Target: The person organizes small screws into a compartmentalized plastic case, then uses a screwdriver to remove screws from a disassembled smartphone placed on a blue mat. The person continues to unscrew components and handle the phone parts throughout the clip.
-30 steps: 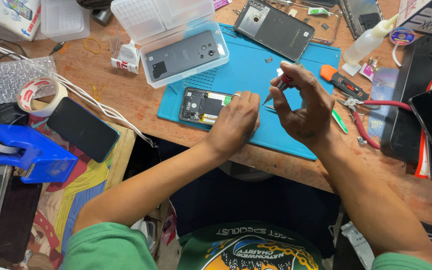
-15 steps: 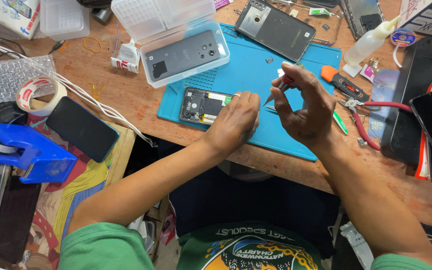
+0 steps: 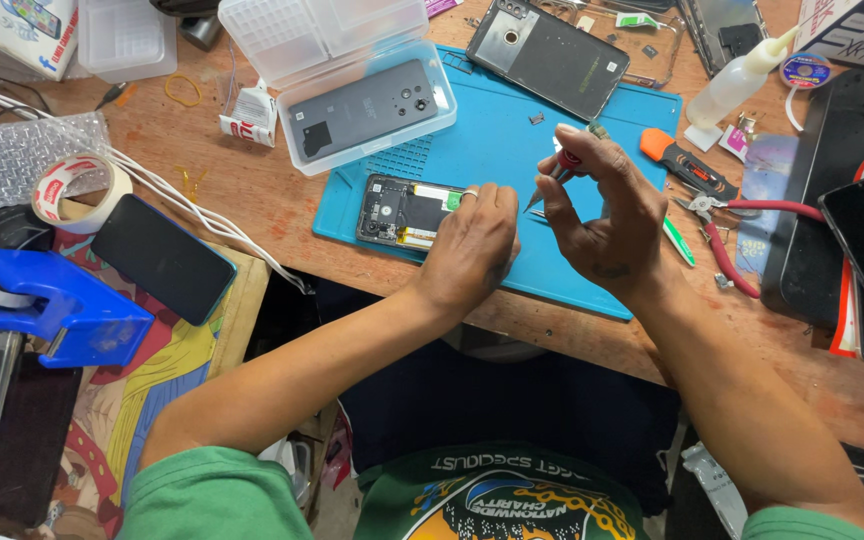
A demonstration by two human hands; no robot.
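Observation:
An opened phone [image 3: 404, 212] with its insides showing lies on the blue work mat [image 3: 482, 150]. My left hand [image 3: 469, 250] rests on the phone's right end, fingers curled over it. My right hand [image 3: 604, 215] hovers just right of it, pinching a small red-handled screwdriver [image 3: 558, 170] whose tip points down toward the mat near the left hand. A grey phone back cover [image 3: 364, 110] lies in a clear plastic tray [image 3: 352, 85] behind the phone.
Another dark phone panel [image 3: 549, 55] lies at the mat's far edge. Red-handled pliers [image 3: 737, 235], an orange tool [image 3: 680, 160] and a squeeze bottle [image 3: 742, 80] sit to the right. A black phone [image 3: 162, 258], tape roll [image 3: 77, 190] and blue tape dispenser [image 3: 47, 305] lie left.
Both hands hold nearly the same pose; the right hand has shifted the screwdriver only slightly.

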